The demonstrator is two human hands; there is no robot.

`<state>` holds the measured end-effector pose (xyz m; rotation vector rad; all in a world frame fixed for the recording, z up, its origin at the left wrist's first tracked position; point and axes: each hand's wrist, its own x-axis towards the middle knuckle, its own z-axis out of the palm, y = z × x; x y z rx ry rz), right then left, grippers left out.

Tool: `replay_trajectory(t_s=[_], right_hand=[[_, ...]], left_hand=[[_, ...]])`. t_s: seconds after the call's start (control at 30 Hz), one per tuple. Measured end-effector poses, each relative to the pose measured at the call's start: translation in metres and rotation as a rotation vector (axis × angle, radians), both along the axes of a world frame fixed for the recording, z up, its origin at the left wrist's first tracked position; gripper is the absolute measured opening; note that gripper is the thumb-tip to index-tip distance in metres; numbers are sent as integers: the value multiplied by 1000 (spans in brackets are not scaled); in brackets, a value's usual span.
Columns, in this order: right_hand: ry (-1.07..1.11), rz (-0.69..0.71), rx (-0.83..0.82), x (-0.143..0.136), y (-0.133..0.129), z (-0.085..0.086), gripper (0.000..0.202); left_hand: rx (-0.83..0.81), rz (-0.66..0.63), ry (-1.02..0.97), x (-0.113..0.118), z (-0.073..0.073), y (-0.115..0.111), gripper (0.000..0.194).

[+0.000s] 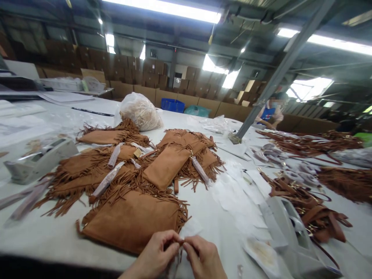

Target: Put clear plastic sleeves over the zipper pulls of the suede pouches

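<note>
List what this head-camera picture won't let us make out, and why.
All in the head view:
Thin brown piece between the left hand and right hand: mostly covered by them.
Near end of the right dispenser: cut off by bottom edge.
Plastic bag's contents: clouded by the plastic.
Markings on cardboard boxes: too small.

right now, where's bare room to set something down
Front left of the white table, bordered by the mauve wrapped strips, its near edge and the nearest tan fringed bag. A narrower gap lies between the right hand and a pale oval item. Crowded: mid-table, with overlapping tan fringed bags; far right, with brown leather straps.
</note>
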<state>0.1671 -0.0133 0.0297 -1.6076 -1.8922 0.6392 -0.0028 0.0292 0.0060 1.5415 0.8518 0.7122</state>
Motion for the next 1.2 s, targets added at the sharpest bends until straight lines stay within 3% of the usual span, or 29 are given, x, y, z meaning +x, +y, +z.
replay_trajectory(t_s=[0.23,0.4,0.6,0.7,0.8,0.97,1.13,1.2], right_hand=[[-96,20,44,6,-5,2,31],[-210,-29,276,1,-4,-16,26],[-171,-216,421,-19,-3,-36,22],[-207,-169,551,-29,-3,-45,24],[-220,-82,593,-34,-1,-46,28],[75,-35,316,-23,1,-38,34],[577,-290,-314,-16,-3,-45,62],[784,-320,-434,-19,-4,-47,63]], left_hand=[[51,-5,36,1,2,-4,24],[77,41,121,4,5,-5,25],[73,182,222,12,10,-6,18],[58,292,250,13,6,-4,15],[-67,257,130,10,2,0,16],[-246,60,-139,-2,1,4,22],[-205,40,-159,-4,2,2,26],[-151,14,-125,-3,4,2,25]])
